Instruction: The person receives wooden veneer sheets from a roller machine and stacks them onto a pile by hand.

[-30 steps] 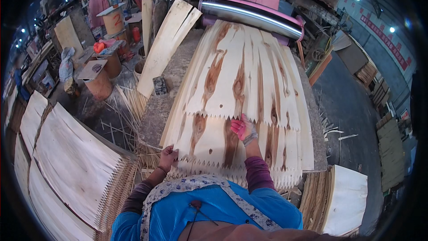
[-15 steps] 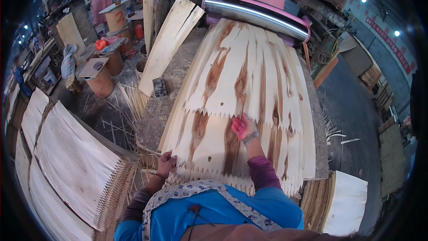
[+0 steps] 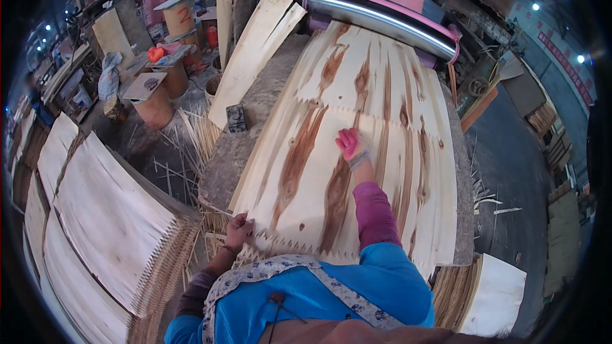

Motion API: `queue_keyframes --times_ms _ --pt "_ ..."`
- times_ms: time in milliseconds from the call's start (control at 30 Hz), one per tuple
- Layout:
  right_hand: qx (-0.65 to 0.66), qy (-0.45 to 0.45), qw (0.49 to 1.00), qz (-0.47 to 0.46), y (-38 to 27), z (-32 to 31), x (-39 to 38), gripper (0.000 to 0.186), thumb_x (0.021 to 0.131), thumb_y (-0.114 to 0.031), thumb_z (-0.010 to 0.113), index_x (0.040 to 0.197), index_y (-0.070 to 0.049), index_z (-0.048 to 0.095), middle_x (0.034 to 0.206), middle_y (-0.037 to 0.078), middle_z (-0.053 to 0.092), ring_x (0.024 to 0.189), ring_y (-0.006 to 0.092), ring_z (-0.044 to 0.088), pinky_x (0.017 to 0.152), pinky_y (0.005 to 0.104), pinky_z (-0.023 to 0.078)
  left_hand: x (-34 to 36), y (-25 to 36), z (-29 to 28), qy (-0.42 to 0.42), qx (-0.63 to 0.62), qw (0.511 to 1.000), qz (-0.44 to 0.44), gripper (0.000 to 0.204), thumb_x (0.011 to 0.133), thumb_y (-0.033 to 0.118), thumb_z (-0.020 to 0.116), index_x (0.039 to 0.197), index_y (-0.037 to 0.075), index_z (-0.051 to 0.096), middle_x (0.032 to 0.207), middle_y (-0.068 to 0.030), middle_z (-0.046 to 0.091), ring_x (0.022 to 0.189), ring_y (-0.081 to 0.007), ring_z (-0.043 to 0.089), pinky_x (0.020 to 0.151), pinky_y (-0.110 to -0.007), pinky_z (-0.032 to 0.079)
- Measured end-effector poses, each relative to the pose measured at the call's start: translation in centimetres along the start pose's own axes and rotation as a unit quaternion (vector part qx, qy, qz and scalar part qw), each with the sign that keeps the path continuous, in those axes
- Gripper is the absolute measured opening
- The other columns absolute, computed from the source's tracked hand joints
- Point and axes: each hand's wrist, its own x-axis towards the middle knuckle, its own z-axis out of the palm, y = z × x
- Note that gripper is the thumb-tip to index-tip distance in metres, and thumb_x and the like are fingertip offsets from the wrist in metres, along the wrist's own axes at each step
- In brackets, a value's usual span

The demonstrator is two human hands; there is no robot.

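Veneer sheet (image 3: pixel 306 185) flat among other sheets (image 3: pixel 350 60) on tabletop (image 3: pixel 229 159). Left hand (image 3: pixel 238 230) at its 7 o'clock corner, fingers narrow; can't tell if pinching. Right hand (image 3: pixel 352 145) over its 12 o'clock side, fingers curled, grip unclear. Roller (image 3: pixel 382 19) beyond.

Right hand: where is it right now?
Head view, just right of centre: the right hand is on or just over the nearer veneer sheet, a little below the toothed edge of the farther veneer sheet.
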Motion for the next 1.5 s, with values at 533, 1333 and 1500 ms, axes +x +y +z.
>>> queue_keyframes --times_ms 533,1333,1500 --pt "-0.226 -0.094 0.871 0.426 4.1 -4.0 -34.4 0.050 0.084 -0.046 0.047 0.113 -0.005 0.052 0.100 0.010 0.061 0.083 0.0183 0.060 0.072 0.0317 0.048 -2.3 8.7 2.3 -0.056 -0.035 0.997 -0.046 0.012 0.079 0.006 0.055 0.090 0.006 0.051 0.077 -0.0048 0.058 0.061 -0.0112 0.057 0.050 -0.026 0.050" --pt "-0.203 -0.026 0.946 0.253 1.8 -2.7 -31.9 0.055 0.079 -0.053 0.049 0.099 -0.002 0.054 0.074 0.007 0.059 0.058 0.0170 0.053 0.054 0.0309 0.044 0.2 3.3 0.2 -0.036 0.300 0.943 0.141 0.036 0.075 0.014 0.058 0.107 -0.001 0.053 0.067 -0.0098 0.061 0.055 -0.0121 0.056 0.051 -0.026 0.042" --pt "-0.148 0.022 0.965 0.217 -0.2 -3.2 -20.8 0.042 0.078 -0.045 0.056 0.095 -0.006 0.054 0.086 0.005 0.060 0.068 0.0144 0.053 0.059 0.0277 0.043 0.0 3.2 0.5 -0.003 0.293 0.948 0.127 0.036 0.076 0.014 0.058 0.108 -0.002 0.053 0.066 -0.0086 0.060 0.055 -0.0107 0.055 0.052 -0.026 0.043"
